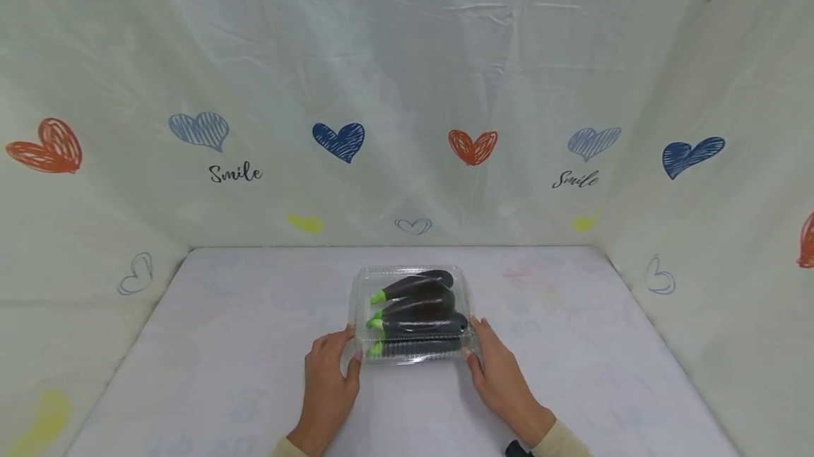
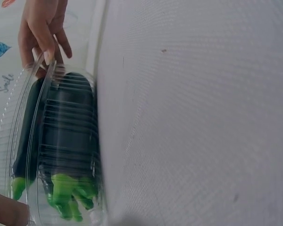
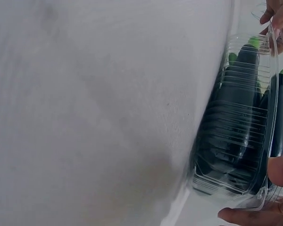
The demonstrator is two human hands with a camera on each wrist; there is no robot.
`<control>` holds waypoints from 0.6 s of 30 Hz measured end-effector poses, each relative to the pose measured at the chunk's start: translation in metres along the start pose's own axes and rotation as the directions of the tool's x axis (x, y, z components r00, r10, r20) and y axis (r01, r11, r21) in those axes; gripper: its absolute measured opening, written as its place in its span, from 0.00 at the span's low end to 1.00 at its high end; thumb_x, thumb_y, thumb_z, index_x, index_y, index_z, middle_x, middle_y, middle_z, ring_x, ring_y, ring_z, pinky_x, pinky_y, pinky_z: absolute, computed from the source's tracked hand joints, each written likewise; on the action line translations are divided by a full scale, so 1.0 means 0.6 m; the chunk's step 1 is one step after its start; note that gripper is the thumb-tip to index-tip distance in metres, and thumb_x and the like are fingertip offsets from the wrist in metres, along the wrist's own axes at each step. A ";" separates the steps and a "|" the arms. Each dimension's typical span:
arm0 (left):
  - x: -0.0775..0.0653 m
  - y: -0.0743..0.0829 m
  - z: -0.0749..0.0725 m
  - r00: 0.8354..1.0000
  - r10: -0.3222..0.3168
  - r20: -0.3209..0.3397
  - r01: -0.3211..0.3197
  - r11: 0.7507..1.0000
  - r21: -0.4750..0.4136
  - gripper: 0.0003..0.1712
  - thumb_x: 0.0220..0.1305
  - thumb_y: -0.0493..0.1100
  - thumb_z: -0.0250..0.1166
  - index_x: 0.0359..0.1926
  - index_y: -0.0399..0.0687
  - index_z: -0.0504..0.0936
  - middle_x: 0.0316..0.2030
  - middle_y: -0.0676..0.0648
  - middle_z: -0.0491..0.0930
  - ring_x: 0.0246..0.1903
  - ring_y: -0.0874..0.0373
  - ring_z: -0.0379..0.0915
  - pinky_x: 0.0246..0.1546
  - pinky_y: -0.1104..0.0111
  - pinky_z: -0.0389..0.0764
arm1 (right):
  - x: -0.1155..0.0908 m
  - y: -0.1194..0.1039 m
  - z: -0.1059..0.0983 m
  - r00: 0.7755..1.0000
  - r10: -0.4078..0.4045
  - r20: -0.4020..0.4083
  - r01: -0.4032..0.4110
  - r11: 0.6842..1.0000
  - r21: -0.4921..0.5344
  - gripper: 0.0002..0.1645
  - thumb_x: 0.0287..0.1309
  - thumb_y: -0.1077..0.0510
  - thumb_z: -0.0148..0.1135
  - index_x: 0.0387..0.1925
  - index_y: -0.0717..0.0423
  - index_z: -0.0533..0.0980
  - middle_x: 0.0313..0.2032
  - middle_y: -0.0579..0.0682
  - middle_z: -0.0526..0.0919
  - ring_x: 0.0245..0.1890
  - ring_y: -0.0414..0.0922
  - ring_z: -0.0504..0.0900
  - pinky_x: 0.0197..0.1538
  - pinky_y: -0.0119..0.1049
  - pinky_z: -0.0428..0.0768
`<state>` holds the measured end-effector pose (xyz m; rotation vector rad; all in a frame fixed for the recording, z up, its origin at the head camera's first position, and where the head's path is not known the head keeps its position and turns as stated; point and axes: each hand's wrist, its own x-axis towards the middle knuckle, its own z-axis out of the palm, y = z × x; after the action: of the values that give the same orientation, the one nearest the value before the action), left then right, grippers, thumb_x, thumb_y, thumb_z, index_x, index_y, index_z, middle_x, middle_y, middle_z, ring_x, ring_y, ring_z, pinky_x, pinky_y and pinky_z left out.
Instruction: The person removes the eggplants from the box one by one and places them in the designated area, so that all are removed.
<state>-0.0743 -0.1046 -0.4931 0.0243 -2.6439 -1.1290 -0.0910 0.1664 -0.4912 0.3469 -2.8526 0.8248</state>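
Observation:
A clear plastic clamshell box (image 1: 413,360) with ribbed sides is on the white table in the head view. Several dark purple eggplants (image 1: 420,305) lie inside it, their green stem ends pointing left. My left hand (image 1: 329,381) grips the box's left edge, thumb at the near corner. On the opposite edge, my right hand (image 1: 502,379) holds the box between thumb and fingers. The right wrist view shows the right thumb (image 3: 280,170) against the rim. From the left wrist, the right hand (image 2: 43,28) appears at the far end of the box.
The white table (image 1: 222,344) extends around the box on every side. Behind and beside it hang pale cloth walls (image 1: 407,188) printed with hearts and the word Smile. A small black object (image 1: 518,449) shows by the right sleeve (image 1: 559,441).

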 end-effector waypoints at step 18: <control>0.009 -0.003 0.003 1.000 -0.007 0.000 0.007 1.000 -0.001 0.24 0.64 0.29 0.70 0.62 0.34 0.80 0.60 0.37 0.82 0.62 0.38 0.71 0.61 0.40 0.70 | 0.004 0.023 0.008 0.983 -0.132 -0.131 0.106 0.977 -0.184 0.14 0.69 0.73 0.58 0.53 0.62 0.74 0.56 0.68 0.83 0.65 0.69 0.78 0.62 0.63 0.79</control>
<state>-0.0800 -0.1053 -0.4941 0.0330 -2.6454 -1.1324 -0.0973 0.1750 -0.5017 0.4132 -2.7149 0.5466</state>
